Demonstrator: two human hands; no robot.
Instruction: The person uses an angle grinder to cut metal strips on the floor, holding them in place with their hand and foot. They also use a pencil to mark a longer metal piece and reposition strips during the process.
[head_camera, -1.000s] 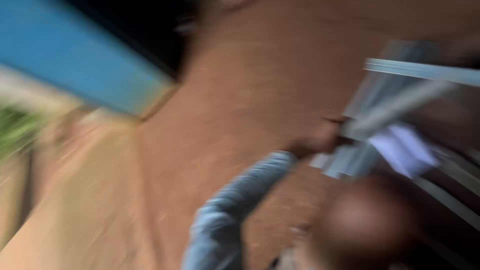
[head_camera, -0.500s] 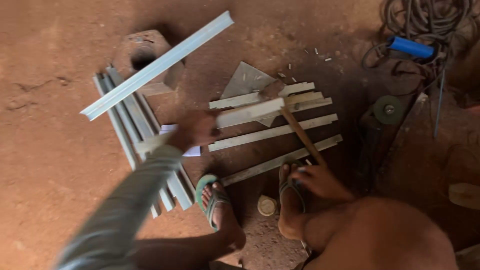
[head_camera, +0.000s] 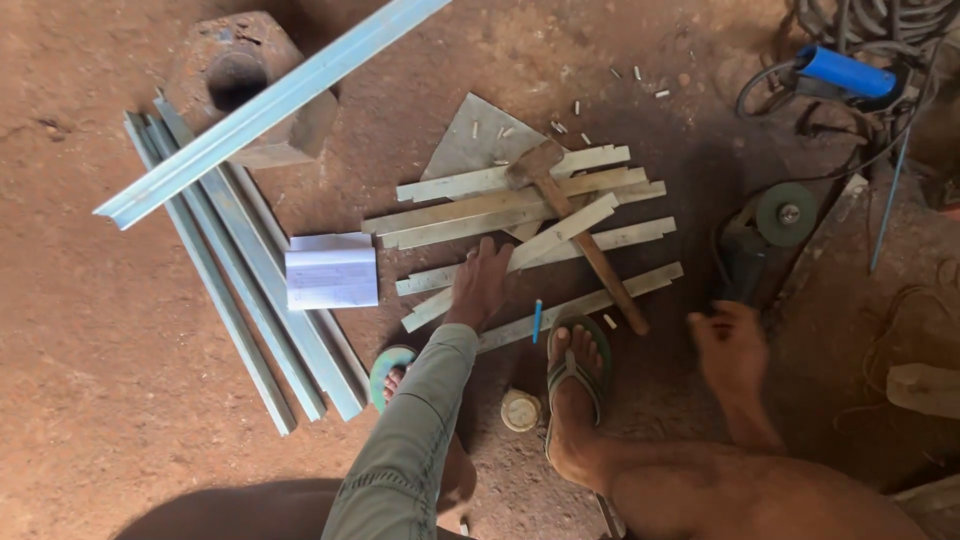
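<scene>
My left hand (head_camera: 480, 285), in a grey-green sleeve, lies flat with fingers spread on a pale metal strip in a loose pile of strips (head_camera: 470, 205) on the red dirt floor. A hammer (head_camera: 585, 250) with a wooden handle lies across the pile. My right hand (head_camera: 730, 350) hovers low, fingers loosely bent and holding nothing, between the hammer's handle end and an angle grinder (head_camera: 775, 225). A small blue pen (head_camera: 537, 320) lies by my foot in a green flip-flop (head_camera: 575, 370).
Several long angle bars (head_camera: 250, 300) lie at left with a white folded paper (head_camera: 332, 270) on them. Another bar (head_camera: 270, 100) leans on a concrete block (head_camera: 290, 135). A triangular plate (head_camera: 465, 140), a round cap (head_camera: 520, 410), a blue-handled tool (head_camera: 845, 72) and cables (head_camera: 880, 30) surround me.
The view swung down and steadied over the pile. My left hand moved from the bars at left onto the strips. My right hand left the hammer handle's end and shifted right toward the grinder.
</scene>
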